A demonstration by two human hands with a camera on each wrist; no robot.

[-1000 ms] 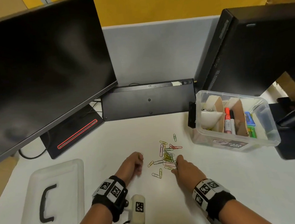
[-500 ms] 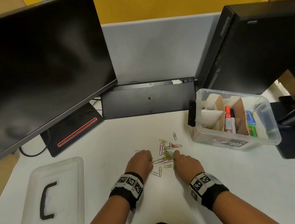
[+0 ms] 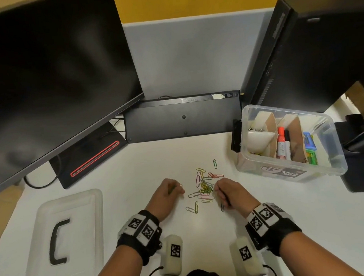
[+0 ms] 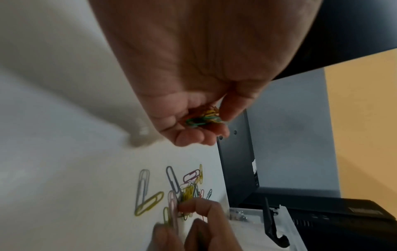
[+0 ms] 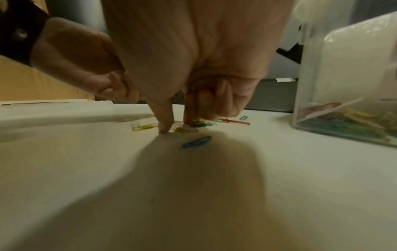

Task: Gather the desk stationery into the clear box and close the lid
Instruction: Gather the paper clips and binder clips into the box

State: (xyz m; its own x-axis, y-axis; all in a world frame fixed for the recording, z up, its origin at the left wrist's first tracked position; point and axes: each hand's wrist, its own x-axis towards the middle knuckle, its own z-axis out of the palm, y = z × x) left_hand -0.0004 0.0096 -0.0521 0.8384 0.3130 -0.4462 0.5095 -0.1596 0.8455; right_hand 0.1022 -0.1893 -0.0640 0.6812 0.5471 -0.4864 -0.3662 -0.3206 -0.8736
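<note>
Several coloured paper clips (image 3: 204, 188) lie scattered on the white desk between my hands. My left hand (image 3: 179, 189) sits at the pile's left edge, its curled fingers holding a small bunch of clips (image 4: 201, 118). At the pile's right edge, my right hand (image 3: 216, 189) has thumb and forefinger down on the desk, pinching at clips (image 5: 182, 130). A blue clip (image 5: 196, 142) lies loose just behind that hand. To the right stands the clear box (image 3: 288, 173), open, with cardboard dividers, markers and more clips inside. Its lid (image 3: 71, 233), with a black handle, lies flat at the left.
A large monitor (image 3: 52, 82) on its stand fills the back left. A black keyboard (image 3: 184, 118) leans upright against the grey partition. A black computer tower (image 3: 311, 51) stands behind the box. Bare desk lies in front of my hands.
My left hand has moved forward and right up to the pile's left edge. My right hand has stayed at the pile, working its fingertips among the clips.
</note>
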